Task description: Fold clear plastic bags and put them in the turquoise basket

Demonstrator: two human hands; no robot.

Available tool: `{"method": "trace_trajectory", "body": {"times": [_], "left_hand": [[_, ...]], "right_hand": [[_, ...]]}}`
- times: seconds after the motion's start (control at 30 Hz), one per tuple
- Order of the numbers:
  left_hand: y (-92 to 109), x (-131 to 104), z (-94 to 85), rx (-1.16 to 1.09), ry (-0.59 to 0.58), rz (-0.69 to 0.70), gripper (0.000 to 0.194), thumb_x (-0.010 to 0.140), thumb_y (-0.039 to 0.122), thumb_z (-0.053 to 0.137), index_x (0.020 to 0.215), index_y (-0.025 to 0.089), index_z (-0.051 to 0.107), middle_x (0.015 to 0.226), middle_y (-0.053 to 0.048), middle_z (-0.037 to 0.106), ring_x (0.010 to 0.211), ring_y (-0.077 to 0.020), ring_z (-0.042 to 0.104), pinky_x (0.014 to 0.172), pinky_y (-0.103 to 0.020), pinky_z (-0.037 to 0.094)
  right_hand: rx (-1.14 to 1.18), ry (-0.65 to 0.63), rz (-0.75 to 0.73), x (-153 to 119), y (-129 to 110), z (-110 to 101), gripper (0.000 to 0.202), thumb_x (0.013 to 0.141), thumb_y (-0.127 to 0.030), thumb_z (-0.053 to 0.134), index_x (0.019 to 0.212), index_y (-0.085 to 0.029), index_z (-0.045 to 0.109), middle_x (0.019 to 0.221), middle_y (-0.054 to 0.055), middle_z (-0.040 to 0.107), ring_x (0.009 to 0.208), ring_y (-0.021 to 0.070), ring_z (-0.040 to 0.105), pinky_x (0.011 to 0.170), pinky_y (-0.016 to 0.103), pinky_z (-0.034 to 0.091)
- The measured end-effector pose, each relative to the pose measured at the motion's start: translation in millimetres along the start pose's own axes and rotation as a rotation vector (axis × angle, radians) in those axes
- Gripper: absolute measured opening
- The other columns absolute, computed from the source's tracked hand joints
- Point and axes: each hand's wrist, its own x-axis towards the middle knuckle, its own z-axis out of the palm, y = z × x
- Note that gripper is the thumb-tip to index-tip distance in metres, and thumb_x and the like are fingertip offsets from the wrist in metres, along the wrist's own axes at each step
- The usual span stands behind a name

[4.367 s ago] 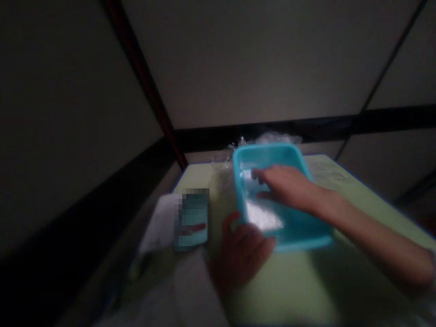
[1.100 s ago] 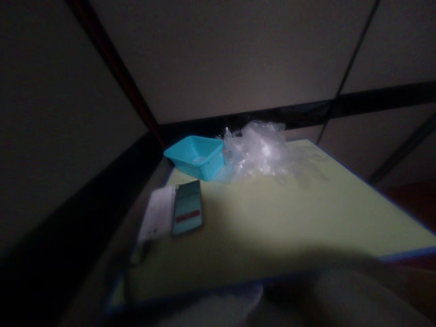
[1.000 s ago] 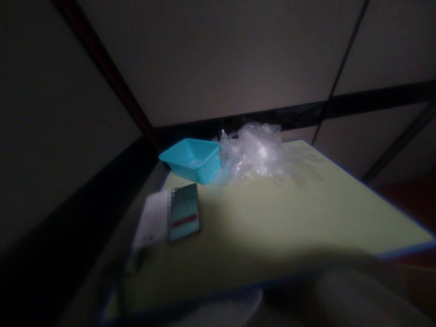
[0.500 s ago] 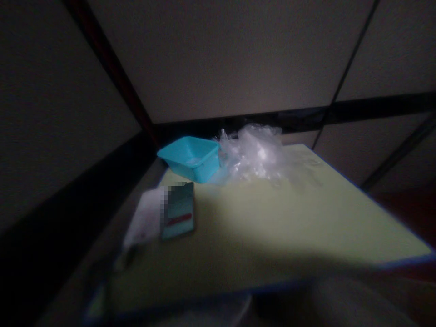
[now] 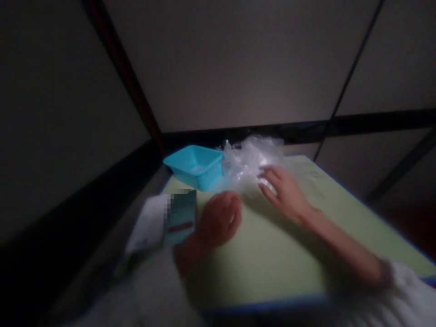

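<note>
Left hand (image 5: 219, 219): fingers curled, grasp unclear, near phone (image 5: 182, 218) | right hand (image 5: 286, 193): fingers parted, at clear plastic (image 5: 254, 156); contact unclear

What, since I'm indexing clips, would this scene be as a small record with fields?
left hand: fingers curled, right of the phone
right hand: fingers spread at the crumpled plastic; contact unclear
crumpled plastic: see-through, far side of table
tub: turquoise, upright, left of the plastic
phone: screen up, red bar showing, partly pixelated
white item: left of the phone
table: yellow-green top, blue edge
lighting: dim
</note>
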Motion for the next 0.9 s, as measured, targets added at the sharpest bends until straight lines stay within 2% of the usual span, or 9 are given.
{"method": "trace_trajectory", "body": {"times": [0.13,0.3,0.43,0.53,0.63,0.7,0.77,0.83,0.9], "left_hand": [[-12,2,25.1,-0.029,-0.169,-0.174,0.016,0.082,0.009,0.046,0.088,0.018,0.058,0.096,-0.007,0.059,0.093,-0.0205,0.058,0.084,-0.034,0.049],[-13,-6,38.4,-0.088,-0.193,-0.253,0.017,0.078,0.006,0.047,0.086,0.019,0.055,0.093,-0.005,0.057,0.091,-0.0196,0.058,0.083,-0.032,0.049],[-8,-10,40.4,-0.207,-0.228,-0.327,0.017,0.077,0.006,0.046,0.083,0.020,0.054,0.094,-0.005,0.057,0.095,-0.0202,0.057,0.087,-0.034,0.046],[-7,-11,44.1,-0.331,-0.205,-0.382,0.017,0.075,0.006,0.047,0.083,0.020,0.054,0.097,-0.006,0.057,0.099,-0.0215,0.055,0.092,-0.037,0.044],[-9,-11,49.6,-0.604,-0.126,-0.542,0.017,0.071,0.008,0.053,0.082,0.019,0.057,0.098,-0.006,0.058,0.103,-0.0235,0.053,0.099,-0.042,0.038],[-11,-9,52.9,-0.770,-0.071,-0.666,0.015,0.070,0.012,0.057,0.083,0.019,0.058,0.099,-0.006,0.059,0.104,-0.0243,0.054,0.100,-0.043,0.038],[-12,-5,54.7,-0.848,-0.046,-0.737,0.011,0.078,0.023,0.053,0.088,0.019,0.057,0.100,-0.008,0.061,0.100,-0.0238,0.058,0.095,-0.043,0.044],[-12,0,54.2,-0.975,-0.041,-0.820,0.022,0.088,0.035,0.042,0.097,0.018,0.053,0.099,-0.009,0.063,0.093,-0.0231,0.064,0.087,-0.041,0.050],[-11,3,51.6,-1.214,-0.044,-0.981,0.034,0.090,0.045,0.040,0.108,0.018,0.049,0.097,-0.009,0.067,0.085,-0.0234,0.068,0.080,-0.040,0.053]], "right_hand": [[-0.140,-0.343,0.146,-12,18,49,0.035,0.092,-0.031,0.050,0.123,-0.016,0.058,0.128,0.019,0.053,0.116,0.0329,0.049,0.090,0.049,0.044],[-0.007,-0.438,0.223,-22,25,66,0.044,0.091,-0.038,0.050,0.130,-0.018,0.054,0.128,0.016,0.055,0.115,0.0326,0.049,0.093,0.051,0.042],[0.261,-0.313,0.271,-20,24,60,0.048,0.090,-0.035,0.051,0.134,-0.018,0.050,0.133,0.014,0.053,0.121,0.0309,0.047,0.100,0.052,0.037],[0.506,-0.149,0.298,-15,26,48,0.052,0.089,-0.036,0.053,0.140,-0.026,0.043,0.142,0.009,0.046,0.129,0.0284,0.041,0.102,0.052,0.037],[0.688,-0.049,0.278,-11,27,32,0.059,0.088,-0.034,0.057,0.143,-0.034,0.036,0.151,0.003,0.033,0.137,0.0255,0.031,0.103,0.049,0.037],[0.772,-0.046,0.262,-10,27,23,0.056,0.087,-0.032,0.060,0.139,-0.035,0.041,0.149,0.002,0.037,0.136,0.0243,0.033,0.104,0.047,0.037],[0.849,-0.161,0.241,-10,24,14,0.045,0.086,-0.031,0.061,0.130,-0.031,0.054,0.138,0.004,0.052,0.128,0.0241,0.045,0.103,0.046,0.038],[0.931,-0.365,0.212,-11,20,8,0.034,0.086,-0.031,0.062,0.119,-0.027,0.064,0.124,0.006,0.064,0.116,0.0233,0.057,0.099,0.043,0.043],[1.039,-0.602,0.170,-13,13,2,0.033,0.085,-0.033,0.064,0.117,-0.023,0.066,0.120,0.007,0.066,0.110,0.0222,0.061,0.095,0.040,0.046]]}}
